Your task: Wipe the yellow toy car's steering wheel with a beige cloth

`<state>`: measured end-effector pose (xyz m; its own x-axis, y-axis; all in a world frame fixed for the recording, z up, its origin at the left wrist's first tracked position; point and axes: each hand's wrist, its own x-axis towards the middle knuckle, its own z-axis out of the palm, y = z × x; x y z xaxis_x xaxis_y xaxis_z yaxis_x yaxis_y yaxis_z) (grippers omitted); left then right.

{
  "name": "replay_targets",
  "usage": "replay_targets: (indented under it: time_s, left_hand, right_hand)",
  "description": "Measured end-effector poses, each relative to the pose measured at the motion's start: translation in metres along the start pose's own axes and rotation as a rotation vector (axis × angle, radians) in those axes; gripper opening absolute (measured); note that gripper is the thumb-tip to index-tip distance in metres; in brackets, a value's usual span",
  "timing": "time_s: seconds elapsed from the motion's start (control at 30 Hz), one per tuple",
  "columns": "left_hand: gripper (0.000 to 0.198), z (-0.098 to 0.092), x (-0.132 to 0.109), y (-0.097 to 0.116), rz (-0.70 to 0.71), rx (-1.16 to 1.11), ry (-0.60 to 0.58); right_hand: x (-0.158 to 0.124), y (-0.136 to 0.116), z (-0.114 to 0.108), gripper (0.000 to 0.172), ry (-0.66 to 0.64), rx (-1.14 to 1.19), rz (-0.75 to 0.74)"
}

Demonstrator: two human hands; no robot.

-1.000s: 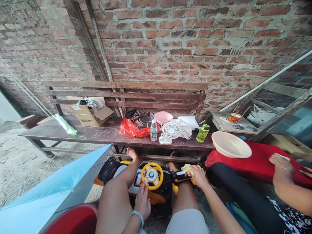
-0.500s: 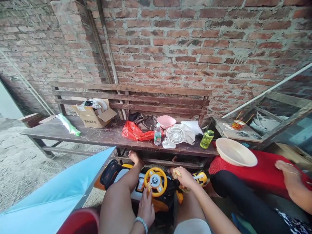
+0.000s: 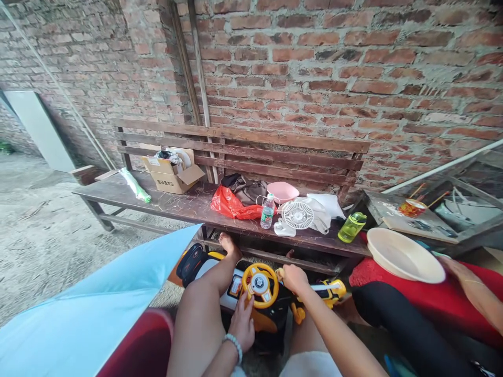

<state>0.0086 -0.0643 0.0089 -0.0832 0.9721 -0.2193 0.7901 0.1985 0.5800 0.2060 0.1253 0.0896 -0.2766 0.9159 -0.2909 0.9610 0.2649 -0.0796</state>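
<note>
Between my legs is a ride-on toy vehicle [image 3: 271, 319] in black, white and yellow, with a round yellow steering wheel [image 3: 275, 293]. My left hand [image 3: 242, 325], a beaded bracelet on its wrist, has its fingers stretched out against the wheel's lower left rim. To the right of the wheel, my right hand [image 3: 295, 278] is closed around a yellow part [image 3: 280, 273], which looks like a lever; most of it is hidden by the fingers. A yellow and white toy arm [image 3: 332, 289] sticks out beyond my right forearm.
Ahead stands a wooden bench [image 3: 184, 212] bearing a cardboard box [image 3: 167, 178], red bag [image 3: 231, 204], water bottle [image 3: 267, 212], white fan [image 3: 297, 215] and green bottle [image 3: 352, 227]. At right, another person's hand [image 3: 451, 266] is beside a cream basin [image 3: 404, 256]. Light blue fabric [image 3: 98, 298] spreads at left.
The view has shifted left, so things appear farther right. My right hand has turned and closed on the yellow part. The other person's hand has moved to the basin. My left hand stays at the wheel.
</note>
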Motion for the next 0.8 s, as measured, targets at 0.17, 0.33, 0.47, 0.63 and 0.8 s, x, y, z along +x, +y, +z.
replay_targets:
  time_s: [0.17,0.33,0.47,0.63,0.8]
  left_hand:
    - [0.088,-0.001,-0.001,-0.004,-0.005,0.068,0.016]
    - [0.089,-0.001,0.003,0.003,0.002,0.165,0.050]
    - [0.091,-0.009,0.012,0.021,0.058,0.179,0.034]
    - [0.102,-0.019,0.010,0.028,0.068,0.284,-0.125]
    - [0.097,-0.020,0.002,0.022,0.026,0.344,-0.152]
  right_hand:
    - [-0.004,0.040,0.007,0.040,0.220,0.245,0.070]
    - [-0.017,0.083,0.043,0.050,0.488,0.482,0.035]
    - [-0.033,0.092,0.079,0.044,0.375,0.588,-0.051]
    - [-0.041,0.110,0.091,0.047,0.357,0.481,-0.089]
    - [-0.043,0.164,0.074,0.044,0.375,0.323,0.008]
